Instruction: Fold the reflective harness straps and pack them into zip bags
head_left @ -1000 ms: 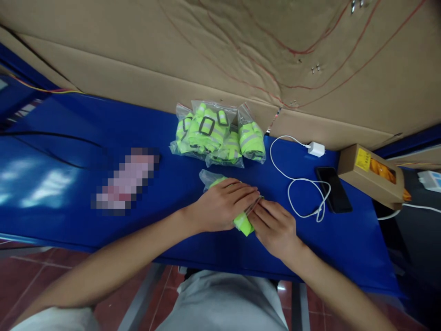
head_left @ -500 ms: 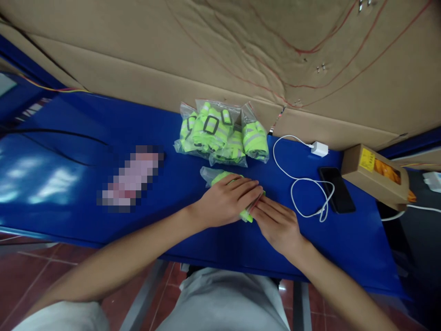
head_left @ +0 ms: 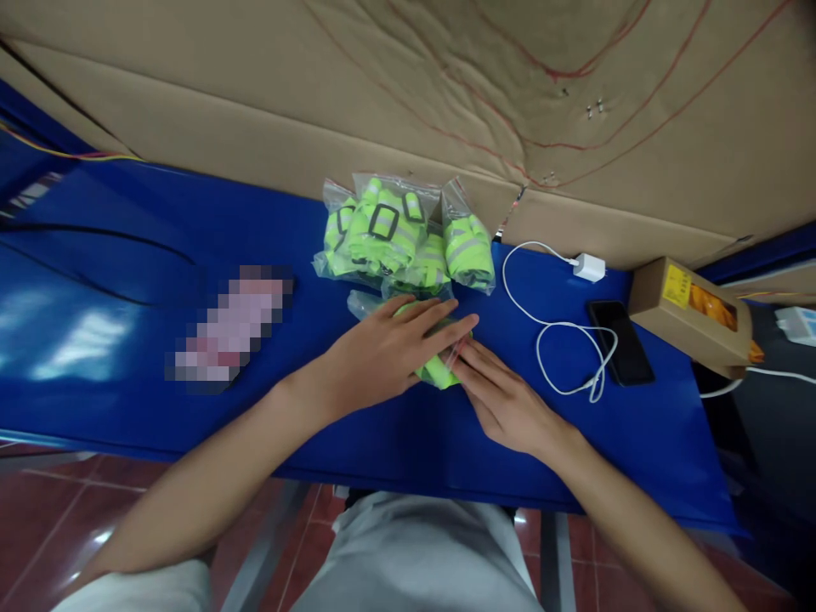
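Note:
A clear zip bag (head_left: 439, 372) with a rolled neon-yellow reflective strap inside lies on the blue table near the middle. My left hand (head_left: 376, 357) rests flat over its top, fingers stretched out and slightly apart, hiding much of it. At the bag's right edge, by the red zip line, my right hand (head_left: 510, 401) has its fingers together on the plastic; the thumb is hidden. Just behind stand several similar bagged straps, among them one with a black buckle (head_left: 383, 222) showing and a separate bag (head_left: 470, 246) on the right.
A white cable and charger (head_left: 589, 267) lie to the right, beside a black phone (head_left: 621, 342) and a cardboard box (head_left: 656, 285) with orange contents. A blurred pink item (head_left: 233, 327) lies left on the blue table (head_left: 395, 450). A cardboard-covered panel (head_left: 255, 110) rises behind.
My left hand has flattened and spread its fingers over the bag, shifting slightly left. The bag sits a little nearer the others. My right hand stays at its edge; the view has shifted slightly.

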`<state>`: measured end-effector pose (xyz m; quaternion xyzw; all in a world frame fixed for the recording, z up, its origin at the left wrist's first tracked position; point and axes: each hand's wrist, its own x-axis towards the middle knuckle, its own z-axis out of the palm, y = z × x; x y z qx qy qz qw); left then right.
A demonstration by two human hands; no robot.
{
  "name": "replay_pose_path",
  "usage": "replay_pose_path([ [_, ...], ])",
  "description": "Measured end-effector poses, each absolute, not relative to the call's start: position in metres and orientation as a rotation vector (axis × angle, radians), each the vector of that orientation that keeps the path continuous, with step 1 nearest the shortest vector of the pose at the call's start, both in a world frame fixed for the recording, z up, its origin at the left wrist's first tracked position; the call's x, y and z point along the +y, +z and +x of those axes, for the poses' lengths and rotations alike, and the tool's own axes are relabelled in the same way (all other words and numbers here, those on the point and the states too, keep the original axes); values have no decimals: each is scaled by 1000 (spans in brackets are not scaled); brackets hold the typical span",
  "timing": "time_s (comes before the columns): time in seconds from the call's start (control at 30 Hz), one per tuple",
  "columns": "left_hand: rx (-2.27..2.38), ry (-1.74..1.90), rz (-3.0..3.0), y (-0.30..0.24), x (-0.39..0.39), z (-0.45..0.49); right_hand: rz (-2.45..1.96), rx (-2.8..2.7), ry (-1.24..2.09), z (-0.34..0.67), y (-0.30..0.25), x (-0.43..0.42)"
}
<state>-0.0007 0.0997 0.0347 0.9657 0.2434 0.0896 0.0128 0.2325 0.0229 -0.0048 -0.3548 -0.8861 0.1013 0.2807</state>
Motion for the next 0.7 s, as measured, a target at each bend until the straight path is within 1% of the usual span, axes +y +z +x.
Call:
replay_pose_path([
  [0.1, 739, 282, 3051, 33, 99, 1, -955, -2300, 290, 232, -4, 21],
  [0.17, 665, 341, 3118, 29, 97, 5, -990, -2305, 374, 231, -2, 18],
  [0.33, 548, 639, 3271, 18, 92, 14, -1030, -2489, 527, 224, 3, 11],
  [0.47, 481, 745, 3305, 15, 84, 18, -1039, -2564, 474, 220, -3, 6],
  [0.7, 413, 827, 3323, 14, 72, 26, -1046, -2523, 290, 208, -15, 7],
])
